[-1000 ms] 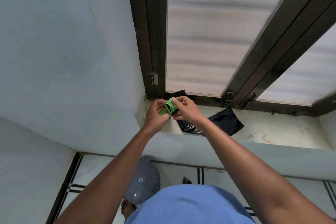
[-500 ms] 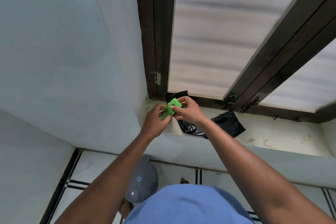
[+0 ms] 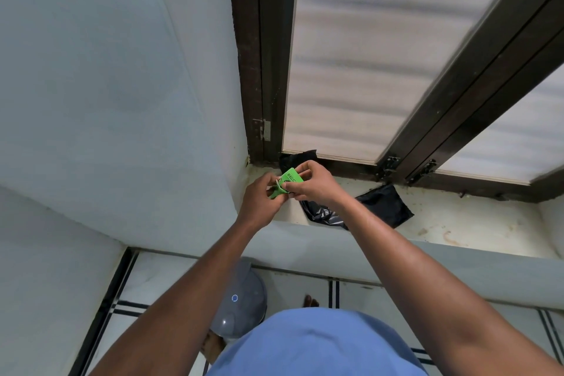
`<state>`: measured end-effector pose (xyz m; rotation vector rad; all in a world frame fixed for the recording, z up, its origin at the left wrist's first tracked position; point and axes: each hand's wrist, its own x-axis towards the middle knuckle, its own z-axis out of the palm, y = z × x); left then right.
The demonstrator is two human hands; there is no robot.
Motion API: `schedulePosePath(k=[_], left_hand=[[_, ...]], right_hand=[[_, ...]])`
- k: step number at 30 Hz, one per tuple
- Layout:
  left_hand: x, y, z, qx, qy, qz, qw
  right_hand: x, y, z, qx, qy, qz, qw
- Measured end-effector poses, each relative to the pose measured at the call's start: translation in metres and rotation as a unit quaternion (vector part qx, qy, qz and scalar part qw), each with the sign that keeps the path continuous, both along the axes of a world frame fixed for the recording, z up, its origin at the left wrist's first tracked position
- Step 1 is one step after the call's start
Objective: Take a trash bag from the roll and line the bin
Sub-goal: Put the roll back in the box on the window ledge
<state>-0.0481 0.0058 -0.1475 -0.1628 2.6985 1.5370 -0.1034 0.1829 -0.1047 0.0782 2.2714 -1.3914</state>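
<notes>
Trash bags [image 3: 378,207], black and glossy, lie on the window ledge [image 3: 476,223] at the centre of the frame, and much of the bundle is hidden behind the right hand [image 3: 314,183] and wrist; whether they are rolled or loosely folded cannot be made out. A further black scrap [image 3: 297,159] pokes up behind the fingers against the dark window frame [image 3: 265,70], and it is unclear whether it joins the rest. Just above the black plastic both hands meet on a green label [image 3: 291,178] with dark print, of which only a few letters can be read. The right hand pinches the label's upper part between thumb and curled fingers; the left hand [image 3: 262,201] pinches its lower left end, fingers bent close round it. What the label wraps is covered by the fingers. At lower centre a grey bin [image 3: 241,299] stands on the tiled floor [image 3: 152,284], its lid partly cut off by the left forearm and a blue shirt [image 3: 317,345].
</notes>
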Motion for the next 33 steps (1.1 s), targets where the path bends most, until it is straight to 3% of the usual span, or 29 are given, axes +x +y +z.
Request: schedulePosePath(k=[4, 9, 11, 13, 15, 16, 19, 22, 24, 27, 33], left_hand=[[0.003, -0.002, 0.004, -0.003, 0.008, -0.024, 1.0], [0.002, -0.003, 0.002, -0.086, 0.071, -0.076, 0.991], [0.002, -0.006, 0.0, -0.101, 0.074, -0.083, 0.989], [0.002, -0.006, -0.002, -0.092, 0.07, -0.061, 0.991], [0.001, -0.006, -0.005, -0.044, 0.06, -0.009, 0.997], [0.0, -0.004, -0.005, -0.005, 0.049, 0.026, 0.998], [-0.001, 0.006, 0.002, 0.157, -0.021, 0.12, 0.98], [0.001, 0.012, 0.004, 0.326, -0.113, 0.174, 0.923], [0.005, 0.013, 0.003, 0.383, -0.172, 0.205, 0.884], [0.021, 0.011, -0.002, 0.393, -0.259, 0.22, 0.855], [0.059, -0.009, -0.01, 0.279, -0.356, 0.152, 0.879]], right_hand=[[-0.003, -0.007, 0.004, 0.087, 0.052, 0.027, 0.995], [-0.004, -0.017, 0.009, 0.168, 0.126, 0.033, 0.977], [-0.004, -0.015, 0.008, 0.133, 0.108, 0.027, 0.985], [-0.001, -0.009, 0.005, 0.035, 0.055, 0.023, 0.998], [0.007, -0.001, 0.003, -0.025, 0.015, 0.018, 0.999], [0.012, 0.004, -0.001, -0.007, 0.021, 0.024, 0.999], [0.027, 0.011, -0.013, 0.125, 0.083, 0.09, 0.985], [0.033, 0.009, -0.025, 0.196, 0.138, 0.084, 0.967], [0.032, 0.004, -0.028, 0.208, 0.141, 0.065, 0.966], [0.03, -0.009, -0.032, 0.246, 0.152, 0.081, 0.954], [0.027, -0.047, -0.048, 0.311, 0.204, 0.159, 0.914]])
